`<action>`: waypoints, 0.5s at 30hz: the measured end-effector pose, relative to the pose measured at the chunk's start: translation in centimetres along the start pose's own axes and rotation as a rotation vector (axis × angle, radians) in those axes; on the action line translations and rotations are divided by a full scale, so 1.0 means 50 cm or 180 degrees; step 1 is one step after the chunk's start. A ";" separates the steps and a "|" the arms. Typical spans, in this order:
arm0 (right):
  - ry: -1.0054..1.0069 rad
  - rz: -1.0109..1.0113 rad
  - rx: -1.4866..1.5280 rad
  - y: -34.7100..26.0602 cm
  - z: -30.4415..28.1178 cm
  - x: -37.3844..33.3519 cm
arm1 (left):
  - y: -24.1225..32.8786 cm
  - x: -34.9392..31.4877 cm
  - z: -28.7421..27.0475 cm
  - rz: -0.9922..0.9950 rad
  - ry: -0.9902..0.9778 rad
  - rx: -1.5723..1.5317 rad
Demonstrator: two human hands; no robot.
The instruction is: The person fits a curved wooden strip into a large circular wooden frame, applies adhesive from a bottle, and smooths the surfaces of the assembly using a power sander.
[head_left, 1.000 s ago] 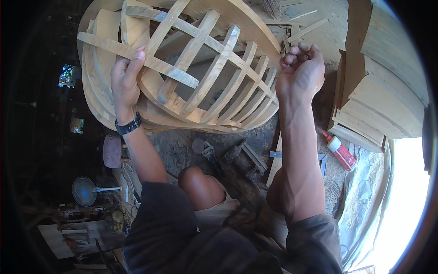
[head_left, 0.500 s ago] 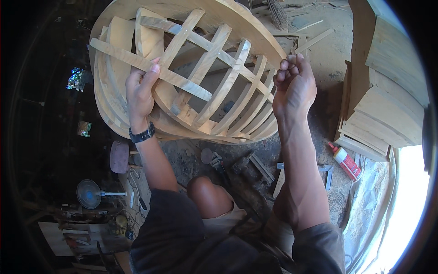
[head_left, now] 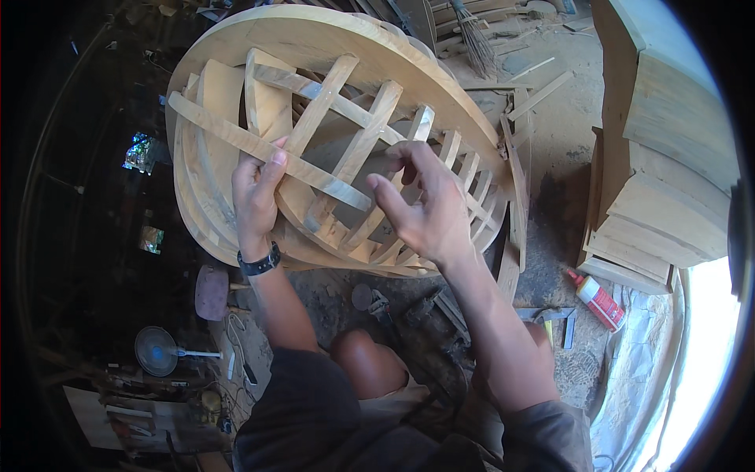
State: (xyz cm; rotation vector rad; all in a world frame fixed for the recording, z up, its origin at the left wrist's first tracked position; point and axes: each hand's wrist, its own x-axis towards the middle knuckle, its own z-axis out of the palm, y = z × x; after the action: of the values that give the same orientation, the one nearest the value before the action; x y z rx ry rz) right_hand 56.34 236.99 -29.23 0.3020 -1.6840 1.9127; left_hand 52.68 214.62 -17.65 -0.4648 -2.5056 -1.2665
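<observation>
A large rounded wooden frame (head_left: 314, 38) with crossing slats fills the upper middle. My left hand (head_left: 255, 200), with a dark watch at the wrist, pinches a flat wooden strip (head_left: 224, 132) between thumb and fingers. The strip slants across the frame's slats from upper left to lower right. Whether it rests on them or is held just above, I cannot tell. Near the strip's lower right end is my right hand (head_left: 436, 212), its thumb and curled fingers apart, with nothing visible in it.
A white and red bottle (head_left: 602, 303) with a red nozzle lies at right, below a curved wooden piece (head_left: 668, 189). A metal square (head_left: 568, 326) and a power tool (head_left: 381, 305) are on the floor. A mallet (head_left: 212, 293) and a fan (head_left: 156, 351) are at left, a broom (head_left: 476, 43) behind.
My right hand has moved left and down from the frame's right edge to beside the strip's end, its thumb and fingers now parted. My left hand still holds the strip. The view has shifted slightly.
</observation>
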 end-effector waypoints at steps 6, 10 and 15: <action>-0.0638 -0.0730 -0.0983 0.022 0.064 -0.039 | -0.009 0.004 -0.005 0.0135 0.0041 0.0296; -0.0500 -0.0722 -0.1064 0.039 0.099 -0.048 | -0.005 0.005 -0.004 0.0164 0.0036 0.0321; -0.0256 -0.0813 -0.0900 0.049 0.113 -0.047 | 0.006 0.002 0.008 0.0165 0.0045 0.0006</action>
State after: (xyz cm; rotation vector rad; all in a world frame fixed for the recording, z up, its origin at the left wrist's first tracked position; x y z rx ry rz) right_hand 55.81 230.80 -31.48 0.4622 -1.8429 1.4754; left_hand 52.67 215.11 -17.61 -0.5154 -2.4666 -1.2437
